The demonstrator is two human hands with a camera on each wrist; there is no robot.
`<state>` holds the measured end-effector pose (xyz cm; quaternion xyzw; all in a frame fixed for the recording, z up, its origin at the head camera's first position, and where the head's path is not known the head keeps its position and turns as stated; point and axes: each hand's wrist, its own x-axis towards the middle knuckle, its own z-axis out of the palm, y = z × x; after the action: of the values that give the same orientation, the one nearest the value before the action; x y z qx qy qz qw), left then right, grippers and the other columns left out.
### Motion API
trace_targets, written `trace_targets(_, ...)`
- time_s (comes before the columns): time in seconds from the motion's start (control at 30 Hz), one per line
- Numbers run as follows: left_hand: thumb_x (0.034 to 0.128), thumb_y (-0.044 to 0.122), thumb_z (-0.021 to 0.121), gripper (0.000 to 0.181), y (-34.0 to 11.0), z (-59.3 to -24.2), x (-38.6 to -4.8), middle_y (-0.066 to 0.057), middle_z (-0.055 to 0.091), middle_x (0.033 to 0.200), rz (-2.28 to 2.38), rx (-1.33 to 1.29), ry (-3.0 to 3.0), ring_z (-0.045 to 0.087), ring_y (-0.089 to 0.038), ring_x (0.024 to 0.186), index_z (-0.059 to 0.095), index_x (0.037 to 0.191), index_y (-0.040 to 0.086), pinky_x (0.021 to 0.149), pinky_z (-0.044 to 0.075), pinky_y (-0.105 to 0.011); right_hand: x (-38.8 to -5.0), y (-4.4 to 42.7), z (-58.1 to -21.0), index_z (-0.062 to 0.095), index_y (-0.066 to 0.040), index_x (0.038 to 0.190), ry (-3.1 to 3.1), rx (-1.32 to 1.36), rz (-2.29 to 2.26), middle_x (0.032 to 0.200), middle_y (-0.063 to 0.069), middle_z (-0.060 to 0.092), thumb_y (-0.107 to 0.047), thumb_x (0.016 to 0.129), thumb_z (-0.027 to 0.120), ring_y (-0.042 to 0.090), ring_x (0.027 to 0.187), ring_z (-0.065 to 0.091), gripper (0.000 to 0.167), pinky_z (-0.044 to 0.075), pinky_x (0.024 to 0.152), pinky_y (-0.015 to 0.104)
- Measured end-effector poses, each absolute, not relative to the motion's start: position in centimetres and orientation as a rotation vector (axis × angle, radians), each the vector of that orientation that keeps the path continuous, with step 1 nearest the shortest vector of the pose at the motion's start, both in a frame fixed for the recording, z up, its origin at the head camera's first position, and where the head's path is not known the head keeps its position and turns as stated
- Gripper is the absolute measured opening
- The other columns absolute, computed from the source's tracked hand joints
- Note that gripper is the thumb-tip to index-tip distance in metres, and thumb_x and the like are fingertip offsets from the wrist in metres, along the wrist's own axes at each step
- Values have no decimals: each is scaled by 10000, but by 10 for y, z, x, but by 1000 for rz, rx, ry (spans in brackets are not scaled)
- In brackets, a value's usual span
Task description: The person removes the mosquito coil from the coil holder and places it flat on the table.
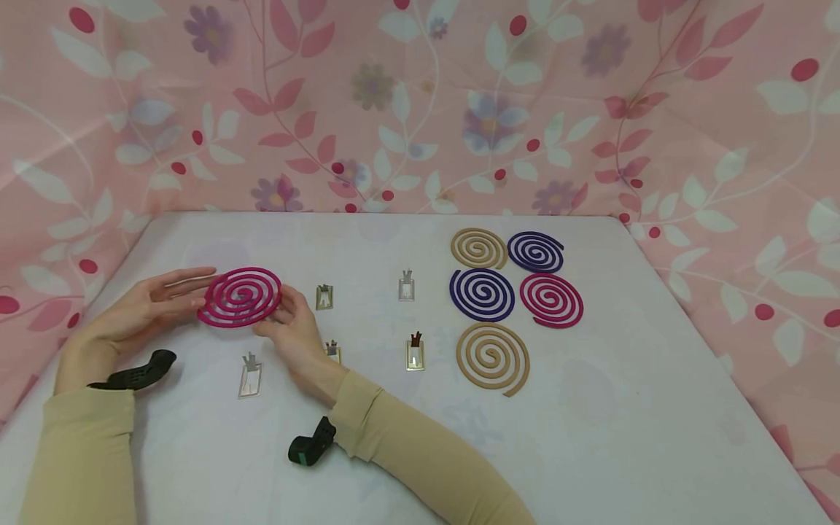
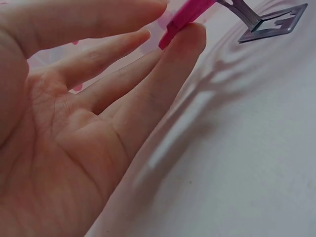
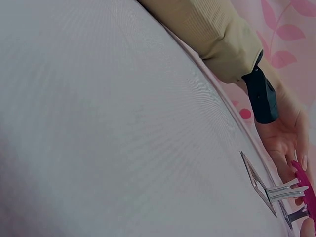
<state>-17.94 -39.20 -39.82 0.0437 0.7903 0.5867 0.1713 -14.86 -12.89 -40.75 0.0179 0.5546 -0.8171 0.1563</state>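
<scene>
A pink mosquito coil point(image 1: 243, 294) is held level above the table by both hands. My left hand point(image 1: 154, 310) pinches its left edge, with the other fingers stretched out. Its right edge is gripped by my right hand point(image 1: 298, 339). The left wrist view shows the coil's rim point(image 2: 185, 19) between thumb and finger, and a metal coil stand point(image 2: 249, 17) with its prong rising toward the coil. A silver stand point(image 1: 249, 359) sits in front of the coil. Just right of the coil is a brass stand point(image 1: 319, 297); my right wrist partly hides another stand point(image 1: 332, 346).
Two more stands, one silver point(image 1: 406, 276) and one brass point(image 1: 415, 341), sit mid-table. To their right lie tan coils point(image 1: 491, 355), blue coils point(image 1: 482, 292) and a pink coil point(image 1: 551, 297), flat on the white cloth point(image 1: 623, 437). Floral fabric point(image 1: 420, 109) hangs behind.
</scene>
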Motion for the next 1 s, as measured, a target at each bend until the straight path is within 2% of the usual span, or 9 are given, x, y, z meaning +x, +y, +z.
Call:
trace_targets(0.33, 1038, 136, 504, 568, -393, -395, -180, 97, 481, 1461, 1737, 126, 2212, 578, 10, 1206, 287, 1561, 99, 904, 543, -190, -149, -129, -407, 495, -189, 1398, 1567, 52, -2381, 1387, 29, 561, 122, 823, 668, 215, 1137, 643, 676, 519, 1017, 364)
trace_targets(0.6, 1033, 127, 514, 575, -392, -393, -181, 93, 482, 1452, 1774, 108, 2213, 575, 24, 1196, 293, 1563, 113, 892, 547, -185, -149, -129, -406, 508, -198, 1387, 1546, 52, -2405, 1373, 15, 567, 132, 822, 664, 213, 1128, 647, 673, 527, 1010, 379)
trace_targets(0.83, 1027, 82, 509, 549, -387, -385, -183, 137, 521, 1405, 1842, 134, 2218, 583, 12, 1169, 338, 1546, 145, 868, 553, -182, -151, -125, -393, 506, -198, 1386, 1494, -28, -2441, 1325, -8, 572, 282, 738, 520, 219, 1090, 655, 807, 535, 980, 478)
trace_targets(1.0, 1019, 19, 495, 515, -382, -375, -184, 124, 580, 1368, 1970, 205, 2180, 622, -18, 1135, 402, 1511, 141, 867, 549, -168, -155, -120, -377, 510, -209, 1375, 1504, -62, -2446, 1290, -14, 585, 304, 715, 478, 204, 1087, 652, 836, 523, 982, 494)
